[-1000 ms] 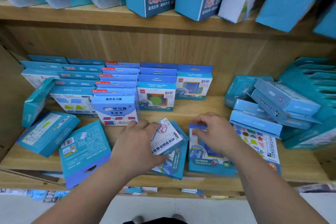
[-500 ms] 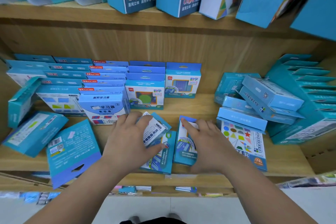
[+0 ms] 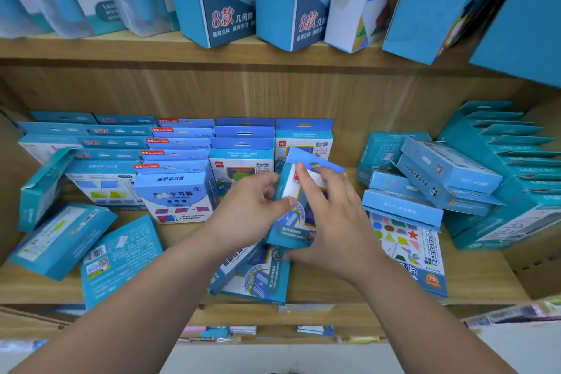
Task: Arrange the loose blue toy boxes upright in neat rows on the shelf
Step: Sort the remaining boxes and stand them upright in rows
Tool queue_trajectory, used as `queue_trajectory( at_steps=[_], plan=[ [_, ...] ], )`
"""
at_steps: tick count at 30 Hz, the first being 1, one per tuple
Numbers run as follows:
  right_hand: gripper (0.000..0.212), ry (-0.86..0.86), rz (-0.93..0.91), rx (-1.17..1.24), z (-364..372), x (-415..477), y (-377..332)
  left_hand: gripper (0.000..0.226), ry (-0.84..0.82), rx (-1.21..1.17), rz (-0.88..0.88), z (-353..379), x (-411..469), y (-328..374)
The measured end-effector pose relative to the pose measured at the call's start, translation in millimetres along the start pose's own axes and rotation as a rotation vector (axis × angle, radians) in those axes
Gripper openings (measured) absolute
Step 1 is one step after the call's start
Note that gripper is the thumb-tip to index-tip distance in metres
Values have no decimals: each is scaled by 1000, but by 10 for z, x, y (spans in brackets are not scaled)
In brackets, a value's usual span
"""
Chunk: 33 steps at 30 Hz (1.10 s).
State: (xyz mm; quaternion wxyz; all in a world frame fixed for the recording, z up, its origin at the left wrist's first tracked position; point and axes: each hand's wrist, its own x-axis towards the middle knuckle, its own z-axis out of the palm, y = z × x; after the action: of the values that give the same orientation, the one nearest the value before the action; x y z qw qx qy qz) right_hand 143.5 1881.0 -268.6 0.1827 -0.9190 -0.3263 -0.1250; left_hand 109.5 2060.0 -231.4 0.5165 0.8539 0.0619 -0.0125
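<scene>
Your left hand pinches the left edge of a blue-and-white cardboard toy box, thumb on its front. Your right hand clasps the same box from the right, fingers laid across its upper face. You hold it lifted and tilted off the wooden shelf, its hang tab pointing to the back, just in front of the upright rows of blue boxes.

Under your hands a second blue box with a white front lies flat near the shelf's front edge. To its right lies a flat box printed with coloured shapes, partly under a loose heap of blue boxes. At the left, two blue boxes lie on their backs and one leans tilted against the rows. Tall blue-and-white boxes stand on the shelf above.
</scene>
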Motion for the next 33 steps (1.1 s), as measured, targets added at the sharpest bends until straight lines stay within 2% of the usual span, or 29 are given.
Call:
queue_trajectory(
  at_steps=[3, 6, 8, 10, 11, 13, 18, 20, 23, 26, 33],
  plan=[
    [123, 48, 62, 129, -137, 77, 105, 26, 20, -10, 46, -55, 56, -36],
    [99, 124, 317, 321, -307, 204, 253, 27, 2, -86, 77, -125, 91, -57],
    [82, 48, 462, 499, -423, 293, 345, 28, -19, -121, 91, -155, 122, -53],
    [54, -35, 493, 736, -517, 365, 418, 29, -17, -123, 97, -149, 159, -29],
    [44, -51, 479, 772, -550, 399, 456, 30, -7, -105, 107, -135, 187, -25],
    [38, -59, 449, 724, -584, 461, 531, 30, 48, 0, 140, -105, 247, -39],
    [39, -36, 441, 392, -521, 593, 701, 41, 361, 495, 276, -168, 341, -134],
    [38, -28, 437, 313, -467, 643, 751, 43, 430, 661, 327, -215, 398, -228],
    [38, -35, 431, 256, -312, 757, 769, 45, 424, 829, 267, -259, 470, -317],
    [36, -24, 423, 208, -162, 864, 738, 34, 395, 928, 275, -275, 525, -357],
    [51, -6, 471, 152, -33, 1048, 622, 30, 386, 991, 308, -261, 581, -430]
  ],
)
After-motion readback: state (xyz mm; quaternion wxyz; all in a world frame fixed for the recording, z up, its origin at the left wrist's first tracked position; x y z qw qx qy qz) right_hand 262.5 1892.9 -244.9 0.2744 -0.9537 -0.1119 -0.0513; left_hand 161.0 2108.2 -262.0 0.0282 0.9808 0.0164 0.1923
